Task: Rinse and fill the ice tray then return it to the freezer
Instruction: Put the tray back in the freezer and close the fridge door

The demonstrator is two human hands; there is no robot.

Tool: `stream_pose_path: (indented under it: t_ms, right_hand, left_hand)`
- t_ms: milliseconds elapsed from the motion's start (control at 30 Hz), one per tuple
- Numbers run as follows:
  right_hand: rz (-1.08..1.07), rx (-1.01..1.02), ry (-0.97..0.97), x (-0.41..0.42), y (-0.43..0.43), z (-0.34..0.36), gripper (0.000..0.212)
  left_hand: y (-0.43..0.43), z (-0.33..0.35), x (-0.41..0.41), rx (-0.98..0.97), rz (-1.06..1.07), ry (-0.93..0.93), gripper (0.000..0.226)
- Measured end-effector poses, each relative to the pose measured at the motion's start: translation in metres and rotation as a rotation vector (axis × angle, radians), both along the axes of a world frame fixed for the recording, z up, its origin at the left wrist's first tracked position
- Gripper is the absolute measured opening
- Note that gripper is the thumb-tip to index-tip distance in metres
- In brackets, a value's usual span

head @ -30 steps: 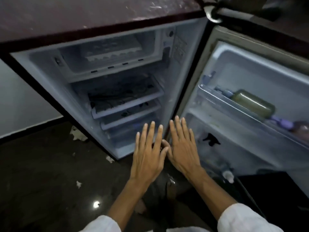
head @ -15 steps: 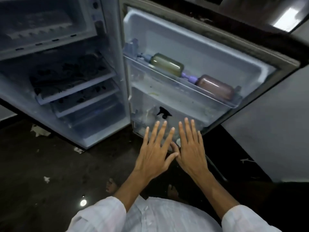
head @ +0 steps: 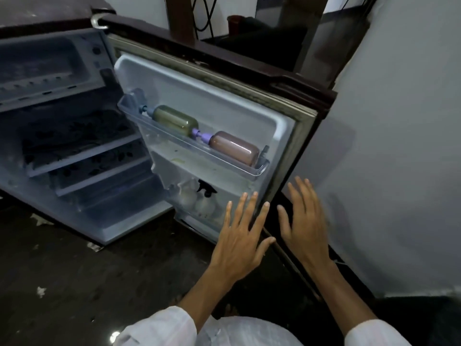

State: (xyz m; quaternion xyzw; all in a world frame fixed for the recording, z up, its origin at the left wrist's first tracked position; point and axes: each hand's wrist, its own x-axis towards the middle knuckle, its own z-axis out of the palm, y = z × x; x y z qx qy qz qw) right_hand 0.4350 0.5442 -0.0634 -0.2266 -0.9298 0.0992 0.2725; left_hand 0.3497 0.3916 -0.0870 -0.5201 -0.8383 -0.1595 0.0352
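The small fridge stands open, its freezer compartment [head: 42, 63] at the top left. A pale ice tray [head: 32, 82] lies dimly inside it near the front. The fridge door [head: 294, 136] is swung wide to the right. My left hand [head: 239, 243] hovers flat, fingers spread, in front of the door's lower edge. My right hand [head: 303, 223] is spread flat just past the door's outer edge, before the wall. Both hands hold nothing.
A door shelf [head: 249, 171] carries a green bottle [head: 174, 121] and a pink bottle [head: 234, 148] lying on their sides. A black-topped spray bottle [head: 205, 196] sits in the lower door bin. A white wall [head: 399, 146] is close on the right. Dark floor [head: 74, 283] with paper scraps lies below.
The view has swung right from the fridge interior to the door. Both hands moved right with it and drew apart; the right hand is now past the door's edge.
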Motion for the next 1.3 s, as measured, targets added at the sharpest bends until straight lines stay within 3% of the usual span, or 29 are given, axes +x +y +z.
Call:
stream_pose_path:
  t_ms: [67, 200, 367, 567, 733, 933, 1167, 1300]
  right_hand:
    - [-0.006, -0.068, 0.073, -0.011, 0.016, 0.014, 0.061]
    - [-0.020, -0.233, 0.026, -0.027, 0.045, 0.021, 0.083]
    - [0.069, -0.472, -0.025, -0.035, 0.060, 0.023, 0.089]
    - [0.068, -0.806, 0.046, -0.030, 0.063, 0.029, 0.094]
    - [0.111, -0.943, 0.068, -0.024, 0.063, 0.032, 0.102]
    - [0.170, -1.044, 0.039, -0.007, 0.052, 0.038, 0.091]
    - [0.309, -0.908, 0.010, 0.010, 0.027, 0.048, 0.055]
    - [0.257, -0.944, 0.150, 0.007, 0.021, 0.051, 0.039]
  left_hand:
    - [0.008, 0.005, -0.001, 0.017, 0.002, 0.013, 0.068]
    - [0.023, 0.011, -0.006, 0.024, 0.003, 0.062, 0.066]
    - [0.032, 0.012, -0.008, 0.036, 0.028, 0.072, 0.066]
    - [0.027, 0.008, -0.002, 0.060, 0.050, 0.072, 0.065]
    - [0.028, 0.001, 0.011, 0.089, 0.072, -0.001, 0.064]
    - [0.029, 0.000, 0.033, 0.122, 0.031, -0.058, 0.065]
    - [0.009, 0.008, 0.046, 0.307, 0.022, -0.178, 0.064]
    - [-0.007, 0.006, 0.053, 0.379, 0.084, -0.265, 0.058]
